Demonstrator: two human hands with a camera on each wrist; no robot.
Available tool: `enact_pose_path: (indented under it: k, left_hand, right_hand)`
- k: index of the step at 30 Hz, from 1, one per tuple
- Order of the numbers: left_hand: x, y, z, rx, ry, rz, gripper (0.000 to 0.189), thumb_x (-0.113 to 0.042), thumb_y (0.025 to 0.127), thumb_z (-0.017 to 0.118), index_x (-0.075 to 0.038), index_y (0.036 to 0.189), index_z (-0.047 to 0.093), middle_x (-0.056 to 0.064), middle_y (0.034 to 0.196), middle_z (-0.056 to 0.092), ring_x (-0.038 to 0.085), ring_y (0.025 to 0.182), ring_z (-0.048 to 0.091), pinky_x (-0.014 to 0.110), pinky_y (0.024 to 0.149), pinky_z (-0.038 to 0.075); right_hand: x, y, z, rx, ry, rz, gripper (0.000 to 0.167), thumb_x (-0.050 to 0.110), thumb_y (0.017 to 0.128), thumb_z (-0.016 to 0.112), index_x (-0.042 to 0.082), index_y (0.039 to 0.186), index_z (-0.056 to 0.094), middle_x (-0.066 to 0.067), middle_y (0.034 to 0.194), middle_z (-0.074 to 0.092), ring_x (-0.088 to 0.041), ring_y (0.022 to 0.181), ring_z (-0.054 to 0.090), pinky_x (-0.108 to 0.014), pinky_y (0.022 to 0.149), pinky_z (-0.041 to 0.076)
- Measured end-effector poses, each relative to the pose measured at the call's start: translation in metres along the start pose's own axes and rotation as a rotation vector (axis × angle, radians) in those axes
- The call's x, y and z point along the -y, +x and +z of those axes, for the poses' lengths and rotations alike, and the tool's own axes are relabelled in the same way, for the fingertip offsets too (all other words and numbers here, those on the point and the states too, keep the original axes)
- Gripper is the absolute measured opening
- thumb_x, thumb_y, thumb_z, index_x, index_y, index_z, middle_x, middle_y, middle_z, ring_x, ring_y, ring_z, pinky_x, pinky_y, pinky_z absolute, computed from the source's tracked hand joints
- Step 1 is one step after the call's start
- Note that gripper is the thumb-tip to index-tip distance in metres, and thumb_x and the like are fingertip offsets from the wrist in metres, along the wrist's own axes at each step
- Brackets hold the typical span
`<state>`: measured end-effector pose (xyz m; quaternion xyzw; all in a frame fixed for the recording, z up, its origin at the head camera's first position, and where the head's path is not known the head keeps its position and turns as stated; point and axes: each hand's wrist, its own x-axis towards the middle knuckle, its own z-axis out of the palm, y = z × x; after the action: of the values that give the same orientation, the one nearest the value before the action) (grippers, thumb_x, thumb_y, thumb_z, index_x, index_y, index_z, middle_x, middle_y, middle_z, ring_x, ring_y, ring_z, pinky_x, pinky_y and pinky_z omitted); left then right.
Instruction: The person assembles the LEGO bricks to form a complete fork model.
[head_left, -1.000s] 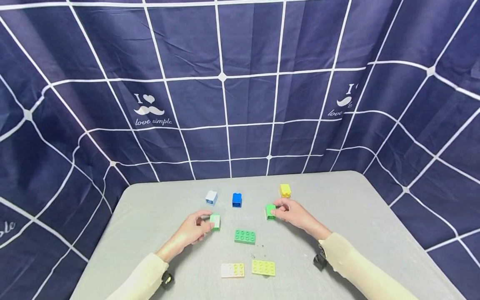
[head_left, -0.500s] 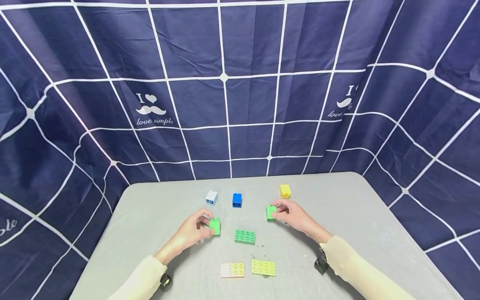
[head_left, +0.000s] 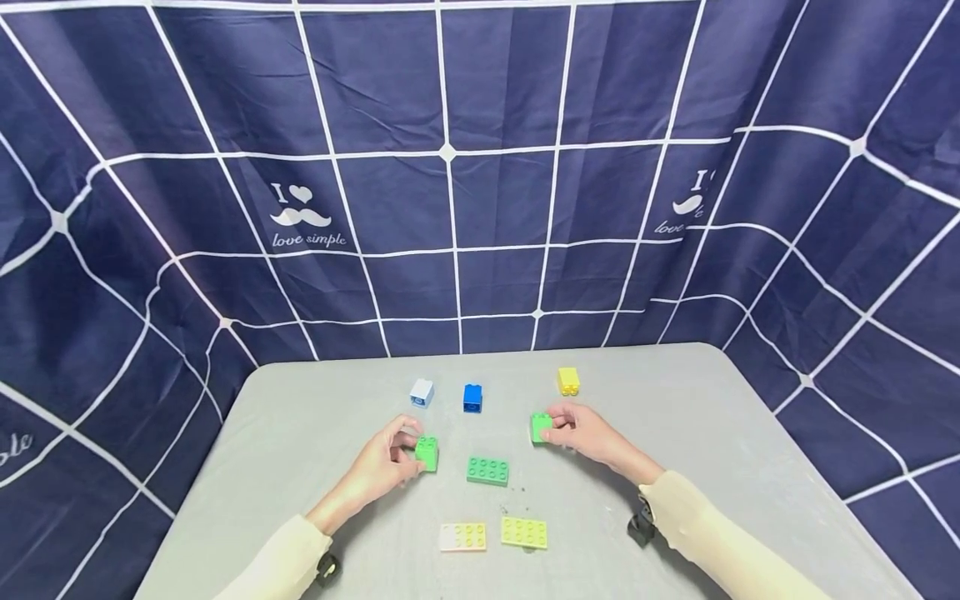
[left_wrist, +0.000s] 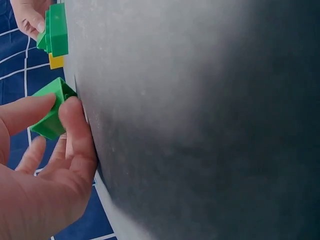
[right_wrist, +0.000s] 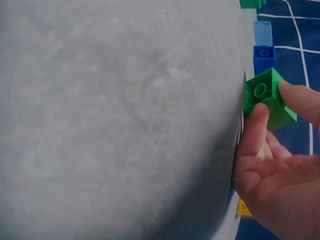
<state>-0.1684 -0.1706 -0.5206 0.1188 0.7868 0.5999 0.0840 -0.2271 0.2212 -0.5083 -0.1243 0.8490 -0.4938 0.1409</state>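
Observation:
My left hand pinches a small bright green toy building brick between thumb and fingers, low over the grey table. Its studs show on top in the head view. On the other side, my right hand grips a second bright green brick; the right wrist view shows this brick's hollow underside, tilted. Between the hands and a little nearer lies a darker green eight-stud brick. Fingers hide part of both held bricks.
Behind the hands stand a light blue brick, a dark blue brick and a yellow brick. Nearer lie a pale pink-and-yellow brick and a yellow-green brick. A navy curtain encloses the table's back and sides.
The left hand has turned its green brick, so the studs now show, and drawn it slightly nearer. The right hand's brick has tipped a little, with its studs coming into view.

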Motion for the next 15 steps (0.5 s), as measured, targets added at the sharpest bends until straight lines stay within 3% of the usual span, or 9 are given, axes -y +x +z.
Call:
enact_pose_path:
  k: [3, 8, 15]
  left_hand:
    - [-0.0004, 0.0001, 0.0010, -0.031, 0.047, 0.004, 0.053, 0.010, 0.085, 0.084, 0.004, 0.133, 0.061, 0.015, 0.113, 0.074, 0.016, 0.071, 0.061, 0.025, 0.056, 0.049]
    - [-0.0004, -0.0007, 0.0005, -0.060, 0.111, 0.003, 0.043, 0.006, 0.083, 0.088, 0.003, 0.122, 0.071, 0.009, 0.106, 0.073, 0.015, 0.070, 0.059, 0.024, 0.056, 0.046]
    - [0.0004, -0.0029, -0.0020, -0.047, 0.047, 0.003, 0.039, 0.011, 0.082, 0.084, 0.002, 0.118, 0.072, 0.008, 0.096, 0.069, 0.016, 0.072, 0.059, 0.023, 0.055, 0.045]
  right_hand:
    - [0.0014, -0.0025, 0.0002, 0.007, 0.002, -0.005, 0.046, 0.015, 0.097, 0.080, -0.012, 0.131, 0.066, -0.007, 0.105, 0.070, -0.015, 0.083, 0.059, -0.026, 0.067, 0.050]
    - [0.0031, -0.0062, -0.0003, 0.020, 0.008, -0.018, 0.046, 0.013, 0.096, 0.082, -0.013, 0.131, 0.066, -0.009, 0.108, 0.070, -0.018, 0.091, 0.061, -0.026, 0.071, 0.052]
    - [0.0002, -0.0054, -0.0020, 0.045, -0.007, -0.040, 0.042, 0.012, 0.095, 0.082, -0.010, 0.127, 0.068, -0.009, 0.109, 0.068, -0.020, 0.093, 0.060, -0.025, 0.073, 0.051]
